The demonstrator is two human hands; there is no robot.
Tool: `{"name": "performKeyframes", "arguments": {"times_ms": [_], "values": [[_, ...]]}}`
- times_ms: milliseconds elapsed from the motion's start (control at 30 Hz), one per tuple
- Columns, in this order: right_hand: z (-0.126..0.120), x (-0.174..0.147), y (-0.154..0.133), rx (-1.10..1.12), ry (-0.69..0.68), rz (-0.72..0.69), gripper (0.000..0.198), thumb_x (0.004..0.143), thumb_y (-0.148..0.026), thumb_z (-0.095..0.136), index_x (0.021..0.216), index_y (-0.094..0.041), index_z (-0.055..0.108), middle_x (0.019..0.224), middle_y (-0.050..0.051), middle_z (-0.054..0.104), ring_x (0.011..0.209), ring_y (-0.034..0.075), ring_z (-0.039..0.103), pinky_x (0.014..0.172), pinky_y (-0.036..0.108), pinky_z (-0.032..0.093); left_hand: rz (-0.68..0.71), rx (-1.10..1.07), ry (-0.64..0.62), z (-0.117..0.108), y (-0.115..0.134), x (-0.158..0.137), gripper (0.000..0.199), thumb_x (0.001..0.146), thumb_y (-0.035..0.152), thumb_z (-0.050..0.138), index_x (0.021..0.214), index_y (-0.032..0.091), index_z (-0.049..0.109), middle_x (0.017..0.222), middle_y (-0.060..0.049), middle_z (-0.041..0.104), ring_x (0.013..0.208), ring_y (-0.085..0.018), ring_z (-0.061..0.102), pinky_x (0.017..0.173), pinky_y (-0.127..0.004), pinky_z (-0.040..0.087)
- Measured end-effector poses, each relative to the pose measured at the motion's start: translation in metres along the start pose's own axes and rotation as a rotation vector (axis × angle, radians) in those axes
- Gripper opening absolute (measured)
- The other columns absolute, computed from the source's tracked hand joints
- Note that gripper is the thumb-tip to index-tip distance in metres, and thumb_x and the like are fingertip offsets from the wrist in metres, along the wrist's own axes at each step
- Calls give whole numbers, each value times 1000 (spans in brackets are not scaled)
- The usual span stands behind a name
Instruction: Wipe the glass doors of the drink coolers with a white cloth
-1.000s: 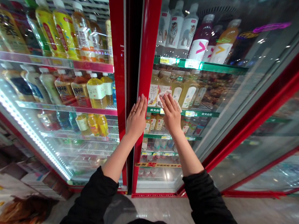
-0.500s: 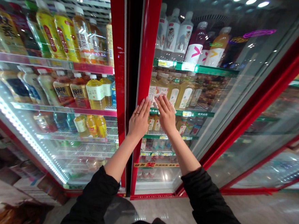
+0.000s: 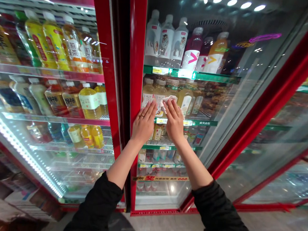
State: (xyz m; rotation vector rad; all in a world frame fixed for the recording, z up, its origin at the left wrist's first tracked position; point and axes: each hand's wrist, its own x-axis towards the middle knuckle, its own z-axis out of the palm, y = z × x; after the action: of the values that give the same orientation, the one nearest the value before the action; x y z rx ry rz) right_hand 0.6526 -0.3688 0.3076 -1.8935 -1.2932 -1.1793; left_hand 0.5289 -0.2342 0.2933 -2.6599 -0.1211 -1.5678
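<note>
My right hand [image 3: 175,122] lies against the glass door [image 3: 161,197] of a drinks fridge, fingers stretched out. A crumpled white tissue [image 3: 168,99] is under its fingers, pressed to the glass, with its edges sticking out at the fingertips. Beside it, my left hand [image 3: 143,123] rests flat, fingers extended and a ring on one of them. That hand is at the left side of the pane, next to the red door frame [image 3: 135,58]. Behind the glass, pale yellow tea bottles [image 3: 148,90] stand on a shelf, partly hidden by both hands.
To the left, another lit fridge [image 3: 102,27] holds rows of bottled drinks [image 3: 91,100]. A diagonal red frame [image 3: 248,118] runs along the right, with more glass doors beyond. Cardboard boxes [image 3: 29,201] sit low on the left, above a grey floor [image 3: 275,229].
The view has shifted, so the fridges appear farther left and lower. Both hands, with the tissue under the right one, have moved right across the door relative to the red frame.
</note>
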Motion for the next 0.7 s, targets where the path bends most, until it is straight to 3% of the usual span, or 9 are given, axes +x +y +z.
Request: {"name": "performKeyframes", "arguments": {"times_ms": [167,267,367,467,600,700], "values": [[-25,-16,41,-9,-152,-137,64,112,-9,34,166,-38,53,171,-2,55,166,21,44,136,51,41,33,19,11,6,11,1,85,110,7,34,179,28,-9,184,-4,30,171,-23,29,144,-48,27],[-28,-12,51,-21,-58,-88,65,112,-8,31,167,-37,50,171,0,56,166,22,44,136,53,42,55,57,38,8,17,1,86,110,7,35,178,27,-13,184,-4,30,170,-22,30,144,-47,28],[-17,-2,37,2,102,24,68,112,-8,27,172,-37,40,174,1,52,168,24,38,137,56,40,55,74,59,9,23,4,89,109,5,35,178,27,-16,184,-4,29,171,-21,28,144,-46,29],[-9,0,25,28,107,60,69,113,-8,26,175,-38,31,176,1,49,169,25,36,137,58,39,24,61,43,11,27,9,87,110,6,35,178,28,-13,184,-4,28,171,-21,27,144,-46,28],[-22,-17,50,17,-60,-121,66,113,-9,33,170,-40,44,173,0,53,166,24,44,136,52,41,-14,46,32,14,28,15,82,112,9,35,180,28,-6,184,-5,29,171,-22,28,144,-47,26],[-32,-30,76,-17,-22,-173,62,114,-10,34,167,-39,50,169,0,59,162,22,50,132,48,46,-14,60,51,17,29,15,82,113,10,37,180,28,-5,183,-5,31,171,-22,29,144,-47,27]]}}
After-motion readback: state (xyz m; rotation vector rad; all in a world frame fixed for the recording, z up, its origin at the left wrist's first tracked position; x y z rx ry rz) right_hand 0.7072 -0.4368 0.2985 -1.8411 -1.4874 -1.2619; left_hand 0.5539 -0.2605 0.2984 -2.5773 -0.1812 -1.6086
